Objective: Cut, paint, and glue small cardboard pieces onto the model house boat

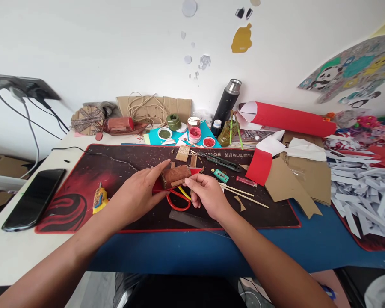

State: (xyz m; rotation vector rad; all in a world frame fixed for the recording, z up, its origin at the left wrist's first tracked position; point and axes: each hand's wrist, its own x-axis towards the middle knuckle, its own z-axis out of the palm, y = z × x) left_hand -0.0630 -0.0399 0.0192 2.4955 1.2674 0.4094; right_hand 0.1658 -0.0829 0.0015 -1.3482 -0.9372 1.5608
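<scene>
A small model boat [176, 176], with a rounded brown cover and red ends, is between my hands above the dark desk mat. My left hand [141, 190] holds its left end, thumb below and index finger raised along the far side. At its right end, my right hand [208, 194] pinches a thin brown cardboard strip [179, 183] against the near side with thumb and fingertips. Scissors with red handles [179, 206] lie on the mat just beneath the boat, partly hidden by it. Behind it lies a small cardboard piece [182, 153].
A utility knife [221, 161], wooden sticks [244, 192] and a yellow glue gun [100, 199] lie on the mat. Paint jars [173, 122], a flask [227, 100] and another model boat [120, 124] stand behind. Cardboard [308, 175] and paper strips [362, 192] are right; a phone [35, 199] left.
</scene>
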